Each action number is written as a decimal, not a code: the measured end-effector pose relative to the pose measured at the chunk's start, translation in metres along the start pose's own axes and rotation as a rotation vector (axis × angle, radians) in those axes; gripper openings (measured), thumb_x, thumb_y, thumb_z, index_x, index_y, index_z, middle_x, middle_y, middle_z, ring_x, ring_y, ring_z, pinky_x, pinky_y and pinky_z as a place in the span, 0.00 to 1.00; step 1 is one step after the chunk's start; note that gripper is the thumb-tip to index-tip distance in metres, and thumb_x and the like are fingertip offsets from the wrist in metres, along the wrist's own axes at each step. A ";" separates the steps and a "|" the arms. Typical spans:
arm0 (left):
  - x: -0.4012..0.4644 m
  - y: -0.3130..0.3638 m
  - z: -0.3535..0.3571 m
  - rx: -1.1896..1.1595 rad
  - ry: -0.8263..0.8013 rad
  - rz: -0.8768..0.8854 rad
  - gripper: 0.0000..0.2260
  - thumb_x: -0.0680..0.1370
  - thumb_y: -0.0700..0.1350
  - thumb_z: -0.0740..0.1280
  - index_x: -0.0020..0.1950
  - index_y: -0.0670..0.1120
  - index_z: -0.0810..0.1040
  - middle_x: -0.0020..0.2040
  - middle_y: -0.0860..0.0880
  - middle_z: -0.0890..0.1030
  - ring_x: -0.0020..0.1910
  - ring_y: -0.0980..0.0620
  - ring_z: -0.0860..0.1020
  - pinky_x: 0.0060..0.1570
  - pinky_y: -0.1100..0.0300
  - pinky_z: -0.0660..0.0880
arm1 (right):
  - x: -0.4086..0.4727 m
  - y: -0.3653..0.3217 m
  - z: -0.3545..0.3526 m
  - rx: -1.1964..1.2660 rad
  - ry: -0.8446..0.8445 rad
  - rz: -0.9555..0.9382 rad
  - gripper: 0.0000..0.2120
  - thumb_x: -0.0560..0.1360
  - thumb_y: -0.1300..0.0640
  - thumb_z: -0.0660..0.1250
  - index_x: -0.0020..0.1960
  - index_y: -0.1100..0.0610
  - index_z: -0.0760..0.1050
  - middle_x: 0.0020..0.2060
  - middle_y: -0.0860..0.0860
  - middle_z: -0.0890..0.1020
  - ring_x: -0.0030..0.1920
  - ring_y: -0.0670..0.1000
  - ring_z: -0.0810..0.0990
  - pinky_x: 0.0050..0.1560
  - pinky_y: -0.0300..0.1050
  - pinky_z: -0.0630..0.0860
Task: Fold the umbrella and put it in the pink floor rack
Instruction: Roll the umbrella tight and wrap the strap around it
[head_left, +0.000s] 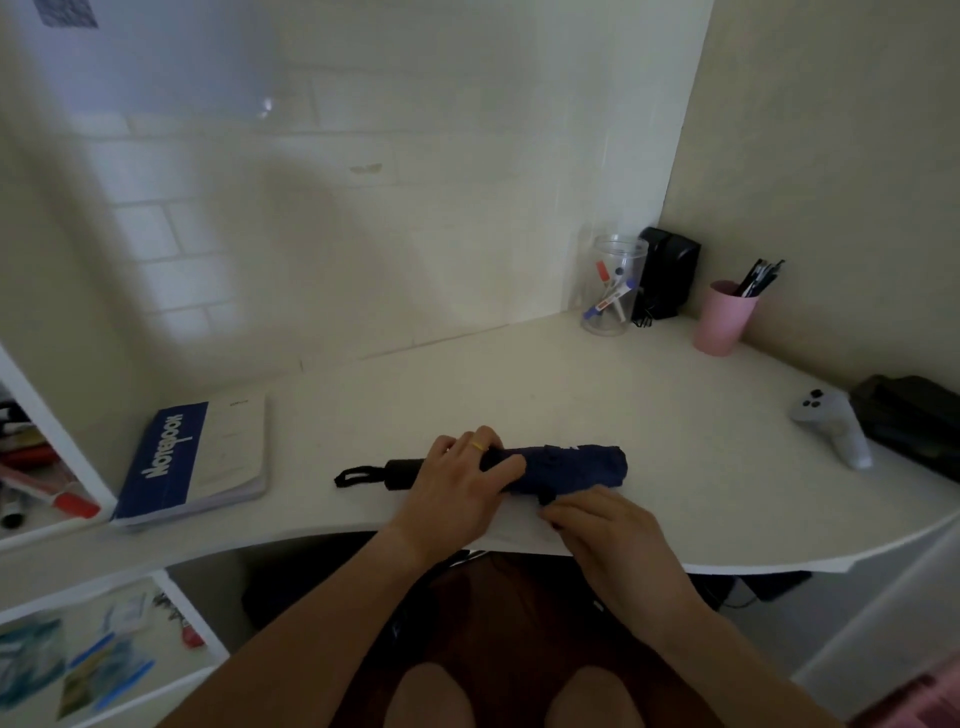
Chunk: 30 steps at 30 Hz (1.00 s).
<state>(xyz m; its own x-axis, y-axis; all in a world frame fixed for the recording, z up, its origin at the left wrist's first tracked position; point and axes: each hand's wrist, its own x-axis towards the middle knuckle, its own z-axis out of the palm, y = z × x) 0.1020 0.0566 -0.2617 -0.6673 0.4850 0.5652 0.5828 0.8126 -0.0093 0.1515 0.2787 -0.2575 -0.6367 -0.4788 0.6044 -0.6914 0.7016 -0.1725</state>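
Umbrella first: a dark navy-blue folding umbrella (566, 465), collapsed short and rolled into a fat fabric cylinder, lies on its side near the front edge of the white curved desk (519, 384), running left to right; its black cylindrical handle (402, 473) points left, with a black wrist loop (356, 476) lying flat on the desk beyond it; the canopy cloth looks bunched and creased, and its right end is blunt and slightly frayed in outline.

The left hand (457, 488) lies over the umbrella where handle meets fabric, fingers curled round it and grasping it, a yellow ring on one finger; the right hand (602, 525) sits just in front of the canopy's middle, fingertips pinching a small dark piece at the umbrella's lower edge; I cannot tell whether that piece is the closing strap.

A blue-and-white softcover notebook (192, 460) rests at the desk's left; in the far right corner stand a clear plastic jar of markers (613, 286), a black boxy speaker (670, 273) and a pink plastic cup of pens (724, 317); a pale grey game controller (834, 426) lies at the right beside a dark pouch (914, 421).
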 end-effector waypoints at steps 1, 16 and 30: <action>-0.002 0.002 0.002 0.021 0.025 0.027 0.10 0.74 0.41 0.70 0.55 0.49 0.77 0.53 0.43 0.77 0.44 0.44 0.76 0.45 0.49 0.72 | 0.001 0.003 -0.003 0.028 0.032 0.047 0.13 0.68 0.65 0.75 0.51 0.55 0.86 0.46 0.48 0.87 0.44 0.48 0.85 0.45 0.41 0.81; -0.007 0.009 0.006 0.034 0.106 0.070 0.19 0.75 0.35 0.68 0.65 0.44 0.77 0.58 0.45 0.79 0.52 0.44 0.78 0.55 0.49 0.73 | 0.043 0.026 -0.018 0.318 0.004 0.482 0.05 0.71 0.59 0.77 0.45 0.51 0.85 0.39 0.44 0.85 0.39 0.41 0.83 0.43 0.31 0.80; -0.008 0.011 0.004 0.047 0.115 0.074 0.17 0.76 0.35 0.68 0.64 0.45 0.77 0.56 0.45 0.79 0.52 0.45 0.78 0.55 0.50 0.73 | 0.067 0.058 -0.020 0.222 -0.483 0.442 0.21 0.76 0.48 0.70 0.68 0.47 0.75 0.62 0.44 0.80 0.63 0.48 0.76 0.65 0.46 0.72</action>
<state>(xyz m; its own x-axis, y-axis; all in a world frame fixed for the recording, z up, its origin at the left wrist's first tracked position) 0.1119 0.0631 -0.2691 -0.5639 0.5063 0.6524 0.6046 0.7912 -0.0915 0.0753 0.2980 -0.2110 -0.9200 -0.3903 0.0351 -0.3526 0.7852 -0.5090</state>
